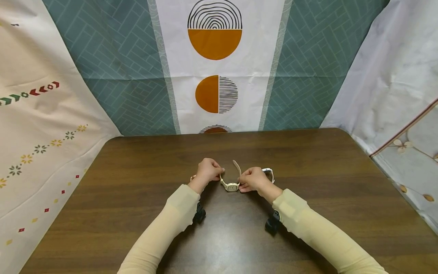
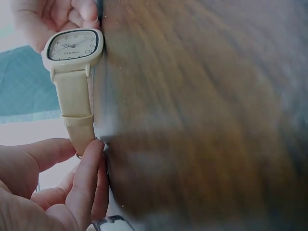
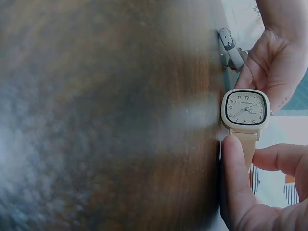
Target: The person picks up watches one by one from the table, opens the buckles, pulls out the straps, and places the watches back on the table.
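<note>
A cream wristwatch (image 1: 232, 187) with a rounded-square dial is held between both hands, its dial turned toward me. My left hand (image 1: 207, 170) pinches one strap near its end, past the strap loop, where a bit of the buckle shows at the fingertips. On the other side, my right hand (image 1: 251, 179) pinches the second strap (image 3: 245, 144) close below the case, thumb and finger on either face of it. That strap's free end rises beyond the right fingers in the head view. Both hands are low over the table.
A second watch (image 1: 268, 174), white with a dark dial, lies just behind the right hand. Another watch (image 3: 234, 55) with a metal buckle sits by the left wrist, partly hidden. The brown wooden table (image 1: 137, 163) meets a patterned cloth (image 1: 137, 95) behind.
</note>
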Available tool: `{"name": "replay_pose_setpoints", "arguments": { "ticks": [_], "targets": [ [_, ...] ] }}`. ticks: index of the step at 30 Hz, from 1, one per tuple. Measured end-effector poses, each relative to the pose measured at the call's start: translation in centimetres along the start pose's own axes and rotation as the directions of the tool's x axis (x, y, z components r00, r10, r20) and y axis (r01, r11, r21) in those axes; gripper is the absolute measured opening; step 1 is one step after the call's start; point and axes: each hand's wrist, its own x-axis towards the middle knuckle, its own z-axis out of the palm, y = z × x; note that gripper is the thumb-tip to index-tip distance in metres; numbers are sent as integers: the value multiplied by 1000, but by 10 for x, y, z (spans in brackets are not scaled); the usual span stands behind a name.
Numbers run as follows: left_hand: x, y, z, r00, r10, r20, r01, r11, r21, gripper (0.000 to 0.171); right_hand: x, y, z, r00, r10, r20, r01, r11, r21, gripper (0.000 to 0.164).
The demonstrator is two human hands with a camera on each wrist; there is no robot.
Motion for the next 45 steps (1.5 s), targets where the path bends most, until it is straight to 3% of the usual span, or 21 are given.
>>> {"name": "replay_pose_setpoints", "arguments": {
  "ticks": [14, 22, 29, 35, 45],
  "targets": [
    [-1, 5, -6, 999, 44, 12, -45, 995, 86, 21, -3, -2, 0, 1000, -13, 15, 13, 1000, -18, 16],
    [-4, 10, -38, 998, 57, 1, -57, 998, 21, 25, -7, -13, 0, 999, -37, -15, 36, 995, -93, 19],
    [-8, 6, -66, 994, 96, -56, -95, 995, 22, 26, -13, -24, 3, 992, -122, -34, 114, 979, -170, 19],
    [-16, -3, -81, 989, 107, -99, -102, 993, 56, 25, -17, -34, 16, 983, -178, -48, 166, 968, -191, 16],
    [-24, -19, -92, 993, 70, -100, -60, 993, 100, 25, -20, -49, 42, 979, -198, 41, 202, 963, -177, 17]
  ]
}}
